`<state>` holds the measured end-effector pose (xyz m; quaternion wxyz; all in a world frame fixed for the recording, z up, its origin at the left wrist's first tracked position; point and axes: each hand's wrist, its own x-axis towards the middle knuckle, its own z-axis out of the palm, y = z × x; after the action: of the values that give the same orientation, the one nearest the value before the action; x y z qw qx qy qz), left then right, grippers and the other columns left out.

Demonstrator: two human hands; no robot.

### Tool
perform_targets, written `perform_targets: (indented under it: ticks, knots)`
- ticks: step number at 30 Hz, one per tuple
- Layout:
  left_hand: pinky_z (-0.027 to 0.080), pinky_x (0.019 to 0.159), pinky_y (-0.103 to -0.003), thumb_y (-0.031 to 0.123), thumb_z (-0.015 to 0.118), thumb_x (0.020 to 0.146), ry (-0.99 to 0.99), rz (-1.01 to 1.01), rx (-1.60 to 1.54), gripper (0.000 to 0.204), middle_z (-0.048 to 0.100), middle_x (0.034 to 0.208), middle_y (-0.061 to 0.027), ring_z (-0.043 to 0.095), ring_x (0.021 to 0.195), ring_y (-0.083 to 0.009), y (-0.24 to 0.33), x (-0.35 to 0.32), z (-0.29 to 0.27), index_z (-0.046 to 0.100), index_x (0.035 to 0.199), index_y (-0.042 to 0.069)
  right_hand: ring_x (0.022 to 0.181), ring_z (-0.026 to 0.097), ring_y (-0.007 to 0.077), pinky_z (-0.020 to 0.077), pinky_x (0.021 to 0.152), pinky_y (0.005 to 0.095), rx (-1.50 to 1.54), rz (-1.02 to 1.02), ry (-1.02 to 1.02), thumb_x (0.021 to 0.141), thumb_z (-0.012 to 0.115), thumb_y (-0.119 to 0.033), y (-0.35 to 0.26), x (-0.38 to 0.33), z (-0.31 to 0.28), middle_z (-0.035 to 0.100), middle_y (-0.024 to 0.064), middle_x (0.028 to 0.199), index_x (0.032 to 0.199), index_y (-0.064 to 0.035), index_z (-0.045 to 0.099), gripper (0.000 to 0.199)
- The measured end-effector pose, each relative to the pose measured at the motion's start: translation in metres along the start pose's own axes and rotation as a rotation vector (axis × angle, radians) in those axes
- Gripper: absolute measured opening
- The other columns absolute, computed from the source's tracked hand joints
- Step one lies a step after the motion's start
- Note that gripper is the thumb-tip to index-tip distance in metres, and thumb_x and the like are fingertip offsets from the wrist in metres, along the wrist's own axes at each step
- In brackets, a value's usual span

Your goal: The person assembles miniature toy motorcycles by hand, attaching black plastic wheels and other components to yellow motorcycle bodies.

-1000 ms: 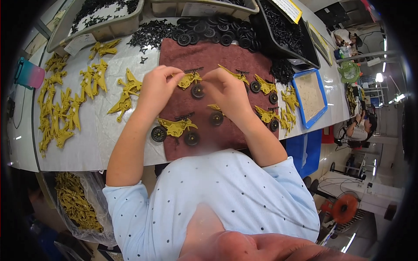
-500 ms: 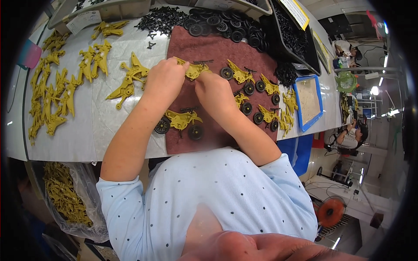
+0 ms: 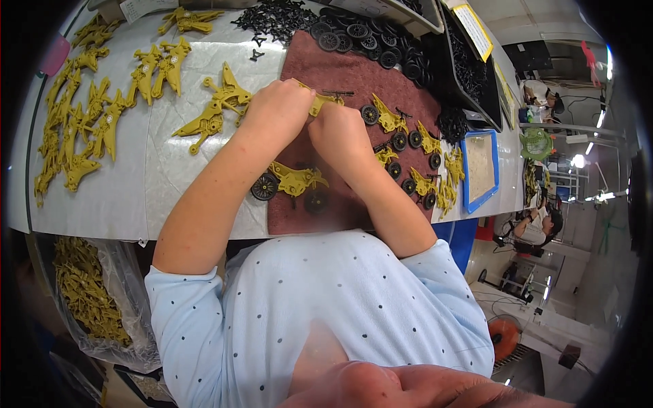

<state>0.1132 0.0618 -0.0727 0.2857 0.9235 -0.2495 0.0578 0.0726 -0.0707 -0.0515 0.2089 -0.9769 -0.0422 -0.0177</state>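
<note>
My left hand [image 3: 280,109] and my right hand [image 3: 339,134] are close together, both closed on one yellow plastic toy motorcycle body [image 3: 320,102]. A thin black bar [image 3: 338,93] sticks out at its top; my fingers hide most of the rest. Below my hands, a similar yellow body [image 3: 294,179] lies on the dark red cloth [image 3: 299,64], with a black wheel [image 3: 264,186] at its left end and another wheel [image 3: 316,200] by its right. Right of my right hand lie several more yellow bodies with black wheels, among them one wheeled toy motorcycle [image 3: 389,119].
Loose yellow parts [image 3: 211,112] are spread across the left of the table. Black wheels [image 3: 371,42] and small black pieces [image 3: 269,20] are heaped at the back. A black bin [image 3: 469,81] and a blue-rimmed tray [image 3: 481,170] stand right. A bag of yellow parts [image 3: 88,292] sits below left.
My hands have drawn closer together around the yellow body, and less of it shows now. The whole view has shifted slightly, with the table's left and middle appearing higher and the cloth further right.
</note>
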Motion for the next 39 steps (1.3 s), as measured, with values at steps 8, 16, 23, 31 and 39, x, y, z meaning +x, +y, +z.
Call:
perform_targets:
  ticks: [8, 16, 23, 31, 39]
  knots:
    - [0.055, 0.071, -0.042, 0.019, 0.051, 0.093, -0.038, 0.024, 0.071, 0.027, 0.067, 0.083, -0.0149, 0.067, 0.082, -0.0317, -0.002, 0.001, 0.001, 0.069, 0.08, 0.002, 0.072, 0.066, 0.0382, 0.0519, 0.068, 0.0418, 0.104, 0.181, -0.103, 0.074, 0.061, -0.012, -0.002, 0.008, -0.009, 0.064, 0.0266, 0.072, 0.076, 0.009, 0.063, 0.021]
    - [0.052, 0.073, -0.042, 0.012, 0.06, 0.083, -0.005, 0.02, -0.008, 0.022, 0.065, 0.087, -0.014, 0.063, 0.083, -0.0321, -0.006, 0.002, -0.001, 0.072, 0.1, 0.008, 0.053, 0.059, 0.0117, 0.0488, 0.05, 0.0273, 0.396, 0.398, -0.264, 0.087, 0.058, -0.014, -0.011, -0.002, -0.037, 0.064, 0.0061, 0.064, 0.084, 0.0046, 0.068, 0.021]
    - [0.053, 0.073, -0.036, 0.017, 0.053, 0.09, 0.126, -0.241, -0.844, 0.023, 0.065, 0.087, -0.011, 0.065, 0.082, -0.0235, 0.016, 0.008, -0.012, 0.067, 0.1, 0.003, 0.052, 0.055, 0.0091, 0.045, 0.049, 0.0225, 0.469, 0.23, 0.06, 0.094, 0.055, -0.01, 0.011, -0.011, -0.051, 0.063, 0.0027, 0.066, 0.1, 0.002, 0.067, 0.018]
    - [0.05, 0.082, -0.034, 0.033, 0.039, 0.101, -0.468, -0.526, -2.106, 0.039, 0.063, 0.1, -0.0092, 0.061, 0.092, -0.0182, 0.031, -0.006, -0.001, 0.056, 0.111, 0.0, 0.089, 0.059, 0.0273, 0.0506, 0.076, 0.035, 0.271, -0.335, 0.235, 0.074, 0.072, -0.002, 0.016, -0.04, -0.046, 0.06, 0.011, 0.102, 0.109, -0.0033, 0.066, 0.036]
    - [0.048, 0.096, -0.04, 0.038, 0.033, 0.102, -0.522, -0.65, -1.97, 0.05, 0.061, 0.11, -0.0164, 0.061, 0.102, -0.0233, 0.054, -0.001, 0.0, 0.052, 0.118, -0.006, 0.084, 0.066, 0.0242, 0.0529, 0.074, 0.0312, 0.322, -0.232, 0.252, 0.078, 0.068, 0.0, 0.051, -0.051, -0.053, 0.068, 0.0109, 0.094, 0.102, -0.0028, 0.069, 0.024]
